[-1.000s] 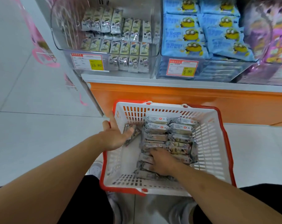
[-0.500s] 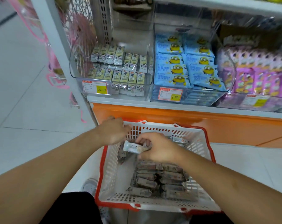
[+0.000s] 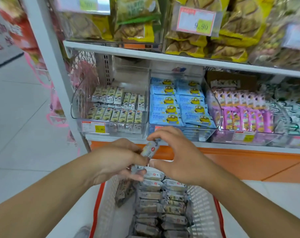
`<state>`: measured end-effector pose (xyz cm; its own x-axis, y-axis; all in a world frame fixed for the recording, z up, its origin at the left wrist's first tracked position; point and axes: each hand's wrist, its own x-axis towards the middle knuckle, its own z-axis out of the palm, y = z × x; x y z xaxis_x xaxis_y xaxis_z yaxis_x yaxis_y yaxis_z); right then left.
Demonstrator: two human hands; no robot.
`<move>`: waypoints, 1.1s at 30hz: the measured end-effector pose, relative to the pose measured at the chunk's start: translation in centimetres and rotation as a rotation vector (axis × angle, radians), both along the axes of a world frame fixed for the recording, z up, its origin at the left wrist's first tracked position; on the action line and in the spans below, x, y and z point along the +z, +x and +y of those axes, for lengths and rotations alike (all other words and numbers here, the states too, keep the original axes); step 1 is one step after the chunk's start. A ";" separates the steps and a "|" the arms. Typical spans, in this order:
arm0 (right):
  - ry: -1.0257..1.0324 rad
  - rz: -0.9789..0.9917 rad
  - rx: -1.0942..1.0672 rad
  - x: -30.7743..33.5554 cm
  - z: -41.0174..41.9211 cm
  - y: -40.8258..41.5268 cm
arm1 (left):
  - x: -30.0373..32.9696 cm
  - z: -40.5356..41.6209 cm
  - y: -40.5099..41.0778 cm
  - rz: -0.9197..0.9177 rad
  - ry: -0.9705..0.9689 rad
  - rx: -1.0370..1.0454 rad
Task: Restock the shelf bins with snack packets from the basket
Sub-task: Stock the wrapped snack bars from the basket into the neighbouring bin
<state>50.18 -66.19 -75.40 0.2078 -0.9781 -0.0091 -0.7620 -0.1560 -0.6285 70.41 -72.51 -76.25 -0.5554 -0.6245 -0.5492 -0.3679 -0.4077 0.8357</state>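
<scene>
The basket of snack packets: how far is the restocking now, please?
Done: the clear bin on the left already holds rows of similar packets, though who put them there is not shown. In hand: the left hand and right hand hold packets above the basket. Left: many packets remain in it.

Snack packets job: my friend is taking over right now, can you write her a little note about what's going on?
Left hand: grips a snack packet, and another seems to be under its fingers.
Right hand: pinches the same packet's top end.
Both hands are above the basket, in front of the shelf.
Basket: many packets stacked inside.
Left clear bin: similar small packets in rows, with room behind them.
Done: packet lifted out of the basket.
Left: probably put it in that bin, then empty the basket.
</scene>
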 end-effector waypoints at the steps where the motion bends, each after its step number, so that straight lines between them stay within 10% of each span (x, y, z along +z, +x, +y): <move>1: -0.012 0.024 -0.018 -0.1 -0.1 0.0 | -0.4 0.1 -0.1 -0.014 -0.012 0.029; 27: -0.103 -0.038 -0.172 0.4 -2.8 3.0 | 1.4 -3.0 1.0 0.045 -0.210 0.258; 33: -0.145 -0.018 -0.252 3.7 -10.5 5.6 | 2.3 -7.3 6.4 -0.374 -0.820 0.131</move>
